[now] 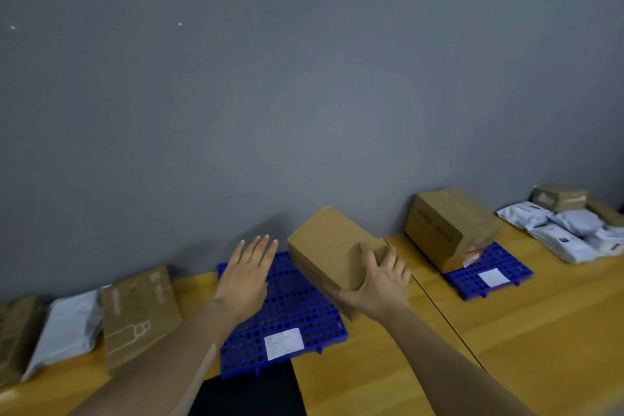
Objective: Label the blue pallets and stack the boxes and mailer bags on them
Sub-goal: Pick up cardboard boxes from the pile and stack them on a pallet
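A blue perforated pallet (287,314) lies in front of me with a white label (283,343) near its front edge. My right hand (378,277) grips the near corner of a brown cardboard box (329,246), held tilted over the pallet's right side. My left hand (248,275) hovers flat and empty above the pallet's left half, fingers spread. A second blue pallet (493,275) to the right carries a white label (493,277) and a larger cardboard box (445,230) against the wall.
Left of the near pallet lie a printed cardboard box (138,311), a white mailer bag (67,331) and a brown parcel (17,331). At the far right sit several white mailer bags (567,230) and a small taped box (560,197). A grey wall (270,78) backs the wooden tables.
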